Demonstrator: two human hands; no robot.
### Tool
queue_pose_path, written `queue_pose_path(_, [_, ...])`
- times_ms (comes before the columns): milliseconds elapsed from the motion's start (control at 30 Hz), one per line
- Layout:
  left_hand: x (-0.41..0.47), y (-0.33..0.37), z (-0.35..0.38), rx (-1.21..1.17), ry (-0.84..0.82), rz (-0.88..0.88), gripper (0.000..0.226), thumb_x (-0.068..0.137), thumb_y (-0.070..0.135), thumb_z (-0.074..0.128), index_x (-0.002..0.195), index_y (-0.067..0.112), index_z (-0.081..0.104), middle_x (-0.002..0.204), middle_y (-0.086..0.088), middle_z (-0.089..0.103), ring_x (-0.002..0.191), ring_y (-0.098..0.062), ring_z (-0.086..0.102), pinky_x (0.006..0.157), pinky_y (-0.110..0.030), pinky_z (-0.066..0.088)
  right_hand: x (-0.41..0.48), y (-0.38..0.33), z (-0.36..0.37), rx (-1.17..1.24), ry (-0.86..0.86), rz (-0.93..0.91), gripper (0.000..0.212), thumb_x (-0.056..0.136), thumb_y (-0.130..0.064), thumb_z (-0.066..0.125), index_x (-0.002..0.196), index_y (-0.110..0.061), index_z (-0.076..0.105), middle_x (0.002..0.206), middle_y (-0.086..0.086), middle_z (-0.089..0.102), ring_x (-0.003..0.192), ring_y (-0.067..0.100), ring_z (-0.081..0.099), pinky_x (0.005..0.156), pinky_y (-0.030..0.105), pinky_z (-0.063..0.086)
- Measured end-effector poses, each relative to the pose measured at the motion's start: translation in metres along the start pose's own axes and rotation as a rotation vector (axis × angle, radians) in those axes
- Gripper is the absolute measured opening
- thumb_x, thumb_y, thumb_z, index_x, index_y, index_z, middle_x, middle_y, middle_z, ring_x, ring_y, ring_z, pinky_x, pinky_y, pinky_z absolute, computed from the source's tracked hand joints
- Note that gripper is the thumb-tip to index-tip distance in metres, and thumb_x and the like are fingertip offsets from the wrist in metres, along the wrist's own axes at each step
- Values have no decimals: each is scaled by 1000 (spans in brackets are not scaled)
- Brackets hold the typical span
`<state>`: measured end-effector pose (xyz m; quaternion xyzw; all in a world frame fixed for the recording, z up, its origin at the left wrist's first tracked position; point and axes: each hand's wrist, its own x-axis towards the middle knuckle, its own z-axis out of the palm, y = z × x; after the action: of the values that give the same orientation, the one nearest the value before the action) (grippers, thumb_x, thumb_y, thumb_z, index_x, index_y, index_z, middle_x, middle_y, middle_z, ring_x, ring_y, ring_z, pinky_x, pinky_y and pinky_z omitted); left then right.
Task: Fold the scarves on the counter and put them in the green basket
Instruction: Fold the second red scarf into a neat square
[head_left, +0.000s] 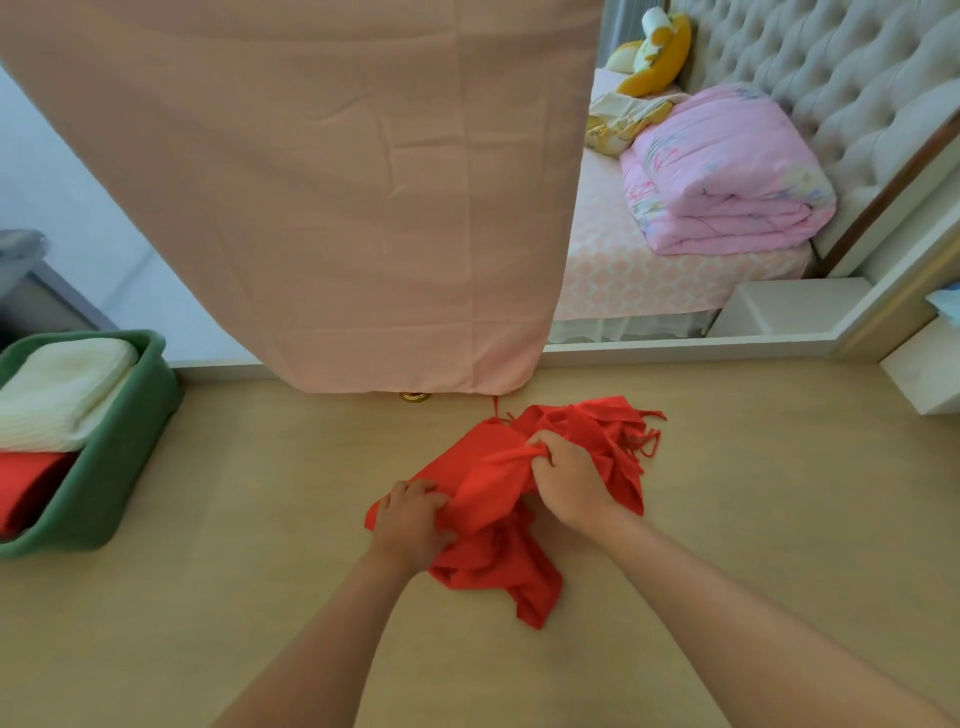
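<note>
Head view looks down on the pale desk (234, 545), where we have the red scarf (493, 566) bunched in a loose heap near the middle, its fringe (644, 436) trailing off to the right. Our left hand (410, 525) has its fingers curled into the cloth at the heap's left edge, and our right hand (569, 480) clutches a gathered ridge of fabric just beyond it. The two hands sit near each other but apart, both clamped on the same scarf. We judge this hold is meant to find an edge and draw the cloth out flat, since nothing this crumpled can take a clean fold yet. The green basket (130, 441) waits well to the left on the same desk, close enough to reach without stepping away. It already holds a folded cream scarf (62, 389) and, beside it, a folded red piece (31, 483), so we reckon the task is well along, with this scarf not yet folded. A pink cloth (337, 182) hangs down behind the desk, its hem just clear of the heap.
</note>
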<state>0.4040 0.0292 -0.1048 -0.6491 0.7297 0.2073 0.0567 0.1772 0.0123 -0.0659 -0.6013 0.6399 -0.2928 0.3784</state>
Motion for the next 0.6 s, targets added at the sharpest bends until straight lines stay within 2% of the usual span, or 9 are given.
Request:
queue_pose_path(67, [1,3,-2,-76,111,-47,29,90,31,58,119,34,63,129,6,59,123,-23,51,100,-34,35,4,-2,-15,-98,23,-95,19,89,-8,48,85,-17,64,79,-3,66,77,18,60,71,32,44])
queue_pose_path(133, [3,7,-10,-286,245,-128,25,91,17,50,109,28,64,111,1,69,108,-27,61,89,-35,46,8,2,-32,-357,112,-255,19,84,-17,46,83,-16,66,78,0,67,75,23,61,69,34,44])
queue_pose_path(200, [7,15,-26,-428,353,-152,28,88,8,47,104,24,63,102,-2,71,99,-29,64,82,-37,49,14,9,-50,-728,135,-330,33,81,-31,39,85,-18,69,82,2,69,78,26,61,72,35,44])
queue_pose_path(267, [12,28,-45,-487,423,-62,31,86,4,49,106,22,65,104,1,71,99,-26,63,85,-36,49,15,8,-62,-1086,6,-167,34,86,-36,41,99,-22,69,103,5,66,96,27,57,85,38,41])
queue_pose_path(333, [16,49,-60,-509,407,102,34,84,1,53,107,21,67,105,3,70,101,-20,62,89,-30,47,14,3,-65,-1234,-158,0,40,85,-33,50,122,-23,60,126,10,52,118,31,44,103,45,33])
queue_pose_path(400, [18,71,-68,-533,347,226,37,81,-2,56,109,18,69,103,5,71,99,-15,62,86,-20,42,10,0,-60,-1053,-292,-38,71,79,-30,57,146,-21,38,147,14,33,139,35,27,118,49,17])
queue_pose_path(467, [17,88,-71,-581,310,272,38,77,-2,60,107,19,69,95,9,68,93,-12,63,81,-17,42,8,-4,-45,-622,-356,-143,88,76,-26,62,155,-21,24,154,9,33,144,30,30,120,41,20])
queue_pose_path(533, [14,94,-65,-614,336,289,37,75,3,65,106,22,66,95,10,66,93,-11,62,82,-20,44,6,-7,-31,-291,-320,-168,77,80,-18,61,151,-25,34,142,4,54,130,25,50,109,33,38])
queue_pose_path(600, [13,87,-53,-495,474,215,45,73,22,75,115,23,61,109,9,61,106,-15,56,89,-29,43,10,-8,-24,-185,-237,-158,52,87,-10,57,137,-22,55,128,1,65,119,20,59,101,25,42])
